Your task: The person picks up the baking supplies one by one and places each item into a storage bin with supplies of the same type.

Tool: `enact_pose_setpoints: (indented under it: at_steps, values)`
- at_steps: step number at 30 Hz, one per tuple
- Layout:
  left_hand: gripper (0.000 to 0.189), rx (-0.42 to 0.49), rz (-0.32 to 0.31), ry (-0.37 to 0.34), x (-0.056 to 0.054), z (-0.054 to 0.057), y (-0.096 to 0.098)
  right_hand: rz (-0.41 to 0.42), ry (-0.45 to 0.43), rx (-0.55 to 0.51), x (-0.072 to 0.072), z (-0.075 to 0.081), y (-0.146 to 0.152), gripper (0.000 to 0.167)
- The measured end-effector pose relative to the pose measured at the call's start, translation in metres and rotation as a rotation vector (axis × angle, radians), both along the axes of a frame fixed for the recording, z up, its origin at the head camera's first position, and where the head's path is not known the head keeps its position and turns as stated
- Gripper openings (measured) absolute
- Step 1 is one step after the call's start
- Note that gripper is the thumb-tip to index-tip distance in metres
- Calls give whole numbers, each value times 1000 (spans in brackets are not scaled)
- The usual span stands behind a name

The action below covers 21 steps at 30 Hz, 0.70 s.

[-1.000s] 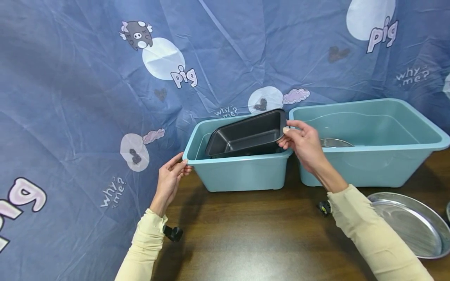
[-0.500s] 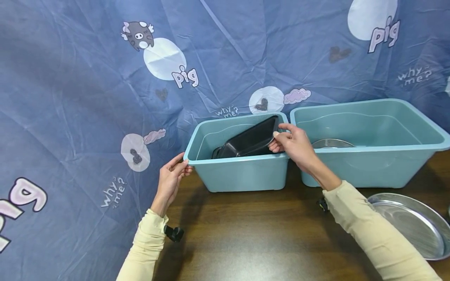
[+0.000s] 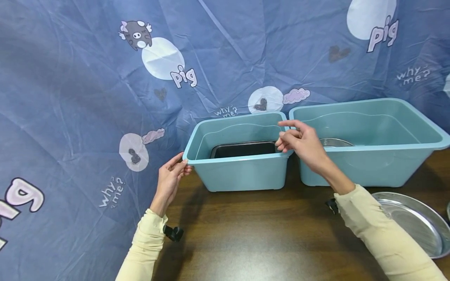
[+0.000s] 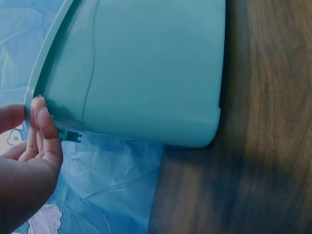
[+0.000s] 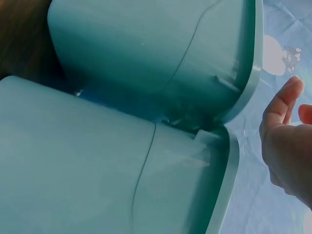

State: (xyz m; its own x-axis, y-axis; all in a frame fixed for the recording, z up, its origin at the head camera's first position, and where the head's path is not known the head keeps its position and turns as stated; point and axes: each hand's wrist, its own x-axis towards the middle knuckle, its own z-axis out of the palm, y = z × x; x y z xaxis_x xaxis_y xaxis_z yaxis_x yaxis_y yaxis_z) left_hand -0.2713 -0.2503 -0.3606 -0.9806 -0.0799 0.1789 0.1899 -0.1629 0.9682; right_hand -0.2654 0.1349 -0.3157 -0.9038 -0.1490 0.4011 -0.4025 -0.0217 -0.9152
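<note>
In the head view, a black loaf pan (image 3: 246,149) lies inside the left light-blue plastic bin (image 3: 242,174), its lower part hidden by the front wall. My left hand (image 3: 169,181) pinches that bin's left front rim; the left wrist view also has this hand (image 4: 36,156), thumb outside and fingers under the rim. Over the bin's right end hovers my right hand (image 3: 306,148), holding nothing, with fingers loosely bent. The right wrist view places the hand (image 5: 292,146) apart from the rims of both bins.
A larger light-blue bin (image 3: 369,168) stands close against the right side, with a round metal rim (image 3: 334,143) showing inside. A shallow round metal pan (image 3: 408,218) sits on the wooden table (image 3: 253,234) at right. Blue printed cloth (image 3: 88,97) hangs behind.
The loaf pan has gone down from a tilted position at the rim into the left bin. My right hand has let go of it and lifted slightly. My left hand has stayed on the rim.
</note>
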Motion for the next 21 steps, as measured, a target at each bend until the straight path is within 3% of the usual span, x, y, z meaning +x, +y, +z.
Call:
enact_pose_setpoints:
  at_steps: [21]
  values:
    - [48,16,-14,28,1,-10,-2,-16,28,-2,16,-8,21,35]
